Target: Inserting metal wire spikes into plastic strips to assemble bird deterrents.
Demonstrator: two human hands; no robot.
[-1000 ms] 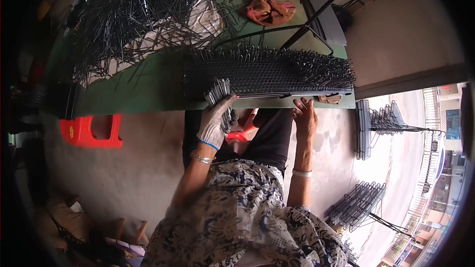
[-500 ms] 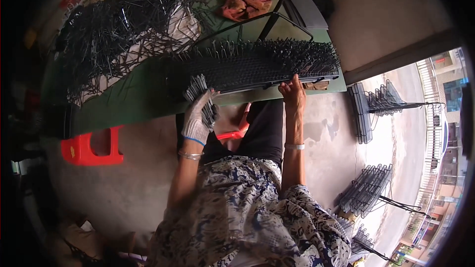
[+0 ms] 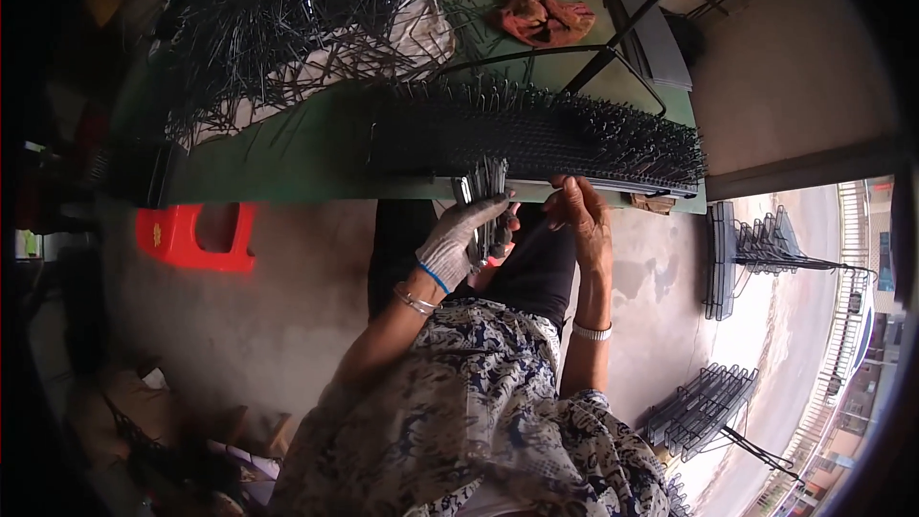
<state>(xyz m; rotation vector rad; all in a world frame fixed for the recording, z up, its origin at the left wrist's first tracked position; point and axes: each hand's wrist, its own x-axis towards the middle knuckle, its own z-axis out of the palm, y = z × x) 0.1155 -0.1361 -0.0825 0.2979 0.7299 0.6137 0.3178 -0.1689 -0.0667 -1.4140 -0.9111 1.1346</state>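
My left hand (image 3: 466, 226), in a pale knitted glove with a blue cuff edge, is closed round a bundle of dark metal wire hooks (image 3: 491, 172). The bundle stands roughly upright by the front edge of a long black perforated rack (image 3: 459, 130). Many wire hooks (image 3: 632, 129) stick up from the rack, thickest at its right end. My bare right hand (image 3: 584, 211) is at the rack's front edge with fingers curled together; what they hold, if anything, is too small to make out.
The rack lies on a green table (image 3: 287, 170), its black frame bar (image 3: 593, 69) rising behind. A big heap of loose wire hooks (image 3: 287, 24) covers the table's left. A reddish cloth (image 3: 546, 19) lies behind. A red stool (image 3: 196, 237) and wire racks (image 3: 720, 258) stand on the floor.
The view has shifted, so the scene sits further right. My left hand has moved right along the rack with the bundle, closer to my right hand, which has drawn back slightly from the hooks.
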